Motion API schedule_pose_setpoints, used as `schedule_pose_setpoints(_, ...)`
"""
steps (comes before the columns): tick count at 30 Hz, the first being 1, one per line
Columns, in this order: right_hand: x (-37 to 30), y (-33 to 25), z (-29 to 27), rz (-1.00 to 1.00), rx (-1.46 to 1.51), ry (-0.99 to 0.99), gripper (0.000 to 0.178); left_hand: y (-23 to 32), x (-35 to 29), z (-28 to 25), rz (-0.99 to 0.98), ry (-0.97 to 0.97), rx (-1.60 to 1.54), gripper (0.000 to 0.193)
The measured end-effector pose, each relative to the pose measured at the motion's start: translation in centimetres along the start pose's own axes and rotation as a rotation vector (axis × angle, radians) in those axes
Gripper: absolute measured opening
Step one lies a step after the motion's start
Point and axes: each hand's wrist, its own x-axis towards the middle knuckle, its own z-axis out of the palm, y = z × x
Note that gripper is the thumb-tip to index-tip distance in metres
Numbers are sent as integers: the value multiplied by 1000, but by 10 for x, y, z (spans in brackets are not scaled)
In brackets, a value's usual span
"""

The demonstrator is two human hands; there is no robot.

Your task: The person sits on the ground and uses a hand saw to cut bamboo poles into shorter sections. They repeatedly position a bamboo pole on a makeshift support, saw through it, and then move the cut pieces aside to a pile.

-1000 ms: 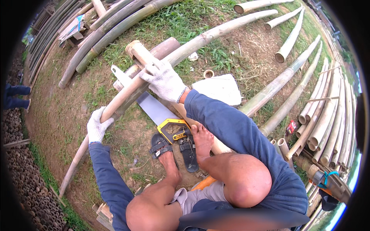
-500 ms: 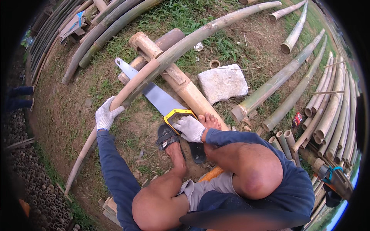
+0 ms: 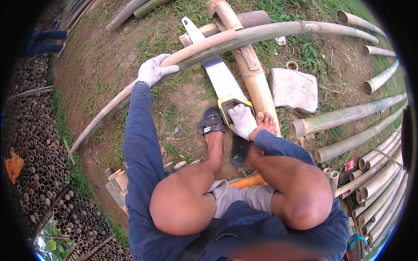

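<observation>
Counts: saw (image 3: 221, 78), one; pole (image 3: 270, 32), one, long and bowed; beam (image 3: 259, 85), one; log (image 3: 254, 18), one; stone (image 3: 294, 91), one; ring (image 3: 288, 64), one; sandals (image 3: 211, 121), two; loose poles (image 3: 348, 116) along the right side, five. Cut ends (image 3: 41, 117) are crowding the left edge, too many to count.

Hands: two, both gloved, both grasping. Left hand (image 3: 154, 70), left of upper centre, is wrapping the pole, its arm reaching up from the lower left, nearly straight. Right hand (image 3: 242, 121), just right of centre, is curling over the saw's yellow-edged handle, its forearm coming in low from the right, past the knee.

Saw: lying from upper centre to mid-frame, its long axis steep. The tip is pointing to the upper left, the handle to the lower right; the toothed edge is facing right, toward the beam. The pole is crossing above the blade.

Pole: arcing from the left side, about mid-height, up through upper centre to the upper right; it is also passing over the beam.

Beam: slanting from the top centre down to the right. The bare right foot (image 3: 266, 122) is resting at its lower end; the left foot (image 3: 214, 145) is wearing a sandal.
</observation>
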Motion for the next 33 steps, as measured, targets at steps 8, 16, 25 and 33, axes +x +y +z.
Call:
schedule_pose_setpoints(8,-6,2,8,-129,122,79,40,0,0,10,48,123,153,93)
schedule_pose_setpoints(16,-9,10,26,-196,99,82,50,-1,-17,23,200,393,303,78)
schedule_pose_setpoints(25,-11,14,29,-204,137,32,55,3,-17,22,380,561,350,69)
schedule_pose_setpoints(33,-7,15,30,-174,114,-1,56,-15,-21,10,410,503,408,53)
